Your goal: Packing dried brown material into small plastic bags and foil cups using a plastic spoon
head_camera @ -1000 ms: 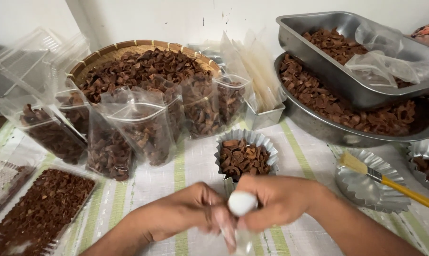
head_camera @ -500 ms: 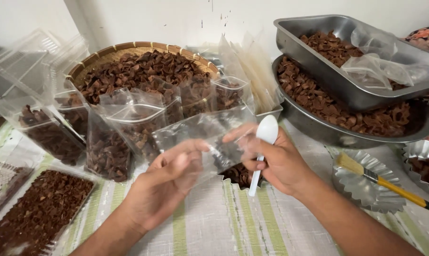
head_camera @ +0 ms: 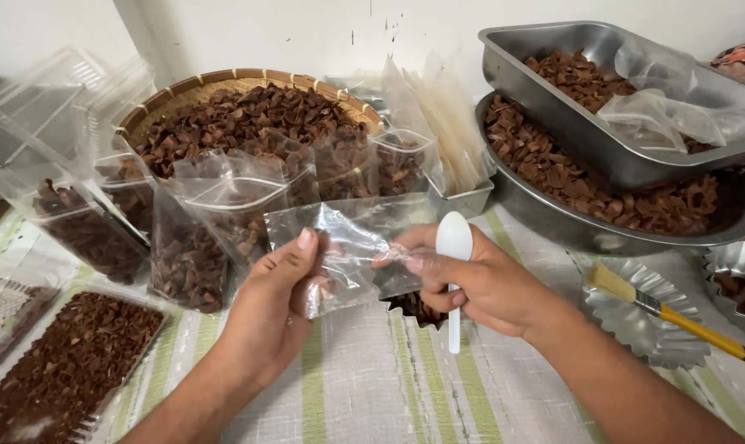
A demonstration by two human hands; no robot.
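Both hands hold an empty clear plastic bag (head_camera: 348,247) stretched flat between them above the striped tablecloth. My left hand (head_camera: 278,308) pinches the bag's left edge. My right hand (head_camera: 471,284) grips its right edge and also clasps a white plastic spoon (head_camera: 454,271), bowl upward. Under the bag, mostly hidden, sits a small fluted tin (head_camera: 417,308) of brown chips. Just behind stand several filled clear bags (head_camera: 224,230) of the same brown chips.
A woven basket (head_camera: 224,86) of chips at back centre, a stack of empty bags (head_camera: 446,123) beside it. Metal pans (head_camera: 603,156) of chips at right. A yellow-handled brush (head_camera: 677,316) lies on an empty fluted tin (head_camera: 635,316). A plastic tray of chips (head_camera: 68,353) at bottom left.
My hands rose from the table's near edge and spread a clear bag between them. The spoon went from pointing down to bowl up in my right hand.
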